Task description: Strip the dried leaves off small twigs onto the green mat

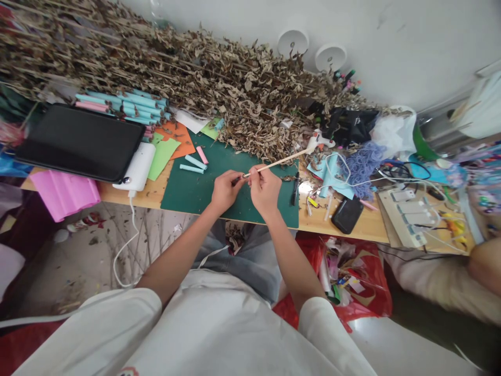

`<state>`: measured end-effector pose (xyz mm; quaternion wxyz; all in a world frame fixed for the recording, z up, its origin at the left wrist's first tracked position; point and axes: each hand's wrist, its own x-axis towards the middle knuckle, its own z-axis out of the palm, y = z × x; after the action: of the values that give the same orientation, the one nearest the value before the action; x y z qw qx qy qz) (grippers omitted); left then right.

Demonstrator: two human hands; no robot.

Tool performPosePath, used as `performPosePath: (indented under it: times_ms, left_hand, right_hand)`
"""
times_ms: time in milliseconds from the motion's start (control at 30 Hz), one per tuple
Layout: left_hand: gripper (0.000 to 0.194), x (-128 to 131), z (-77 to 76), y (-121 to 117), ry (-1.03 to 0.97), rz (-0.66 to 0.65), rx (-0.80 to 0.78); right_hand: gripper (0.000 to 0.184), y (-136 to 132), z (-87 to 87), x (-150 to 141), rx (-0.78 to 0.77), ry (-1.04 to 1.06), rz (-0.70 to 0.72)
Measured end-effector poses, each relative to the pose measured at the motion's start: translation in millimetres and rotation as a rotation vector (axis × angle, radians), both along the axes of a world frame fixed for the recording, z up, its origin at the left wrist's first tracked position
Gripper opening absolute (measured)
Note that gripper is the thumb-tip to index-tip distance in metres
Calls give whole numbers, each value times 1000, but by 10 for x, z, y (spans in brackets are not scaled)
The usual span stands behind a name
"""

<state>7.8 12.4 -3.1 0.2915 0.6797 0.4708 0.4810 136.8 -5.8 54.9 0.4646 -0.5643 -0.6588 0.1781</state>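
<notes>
Over the green cutting mat point(180, 190), my right hand point(266, 190) is closed round a thin pale wooden stick point(287, 157), which slants up to the right. My left hand point(226, 192) pinches close to the stick's lower end; a small dark thing shows at its fingertips, too small to name. Left of the hands lie two short blue paper rolls point(191, 168) and a pink paper roll point(202, 154). A black pen point(295, 189) rests by the mat's right edge. Beyond the stick's far end is a white glue gun point(319, 141).
Dried leafy stalks point(235, 89) are heaped along the wall. A black tablet point(84, 141), a white power bank point(136, 167) and more blue rolls point(143, 104) stand left. To the right lie a phone point(347, 214), cables and a power strip point(407, 214). A red bag point(376, 271) is below.
</notes>
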Motion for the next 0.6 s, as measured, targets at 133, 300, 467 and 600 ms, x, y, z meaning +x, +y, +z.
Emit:
performPosePath:
  times_ms: [133, 300, 467, 600]
  left_hand:
    - [17, 0, -7, -1, -5, -3, -15]
    - [18, 0, -23, 1, -7, 0, -14]
    - [18, 3, -12, 3, -29, 2, -19]
    - [19, 5, -7, 1, -16, 4, -23]
  right_hand:
    - [33, 13, -16, -12, -5, -25, 7]
    - [33, 47, -23, -24, 16, -81, 39]
    - [33, 77, 7, 14, 37, -97, 69]
    - [36, 65, 8, 41, 31, -44, 7]
